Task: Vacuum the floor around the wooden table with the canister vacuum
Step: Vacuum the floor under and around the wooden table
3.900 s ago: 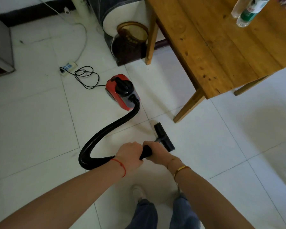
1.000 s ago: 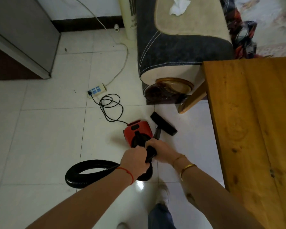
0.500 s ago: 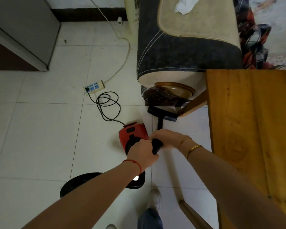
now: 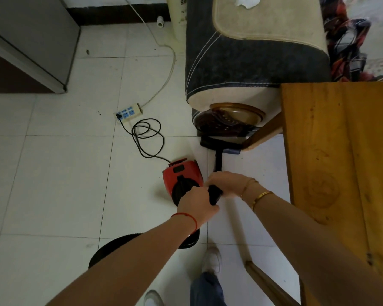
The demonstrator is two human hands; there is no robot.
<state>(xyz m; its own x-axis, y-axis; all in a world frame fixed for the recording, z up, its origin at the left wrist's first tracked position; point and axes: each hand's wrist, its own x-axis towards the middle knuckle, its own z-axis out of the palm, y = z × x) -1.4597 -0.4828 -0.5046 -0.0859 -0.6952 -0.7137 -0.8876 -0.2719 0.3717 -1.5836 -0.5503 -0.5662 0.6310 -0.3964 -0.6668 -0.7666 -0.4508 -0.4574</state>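
Note:
Both hands hold the black wand handle (image 4: 215, 193) of the vacuum. My left hand (image 4: 196, 205) grips its rear end and my right hand (image 4: 226, 184) grips just ahead of it. The thin wand (image 4: 218, 161) runs forward to the black floor head (image 4: 219, 144), which lies on the tiles against the sofa base beside the table's far leg (image 4: 263, 133). The red canister (image 4: 181, 177) sits on the floor directly left of my hands. Its ribbed black hose (image 4: 111, 247) loops back under my left forearm. The wooden table (image 4: 341, 162) fills the right side.
A dark and cream sofa arm (image 4: 252, 62) stands ahead. A white power strip (image 4: 128, 112) and coiled black cord (image 4: 147, 138) lie on the tiles to the left. A grey cabinet (image 4: 31, 40) is at the far left. The table's near leg (image 4: 268, 283) slants by my feet.
The floor head has slid forward from beside the canister to the sofa base by the far table leg. My view and hands moved forward along the table edge.

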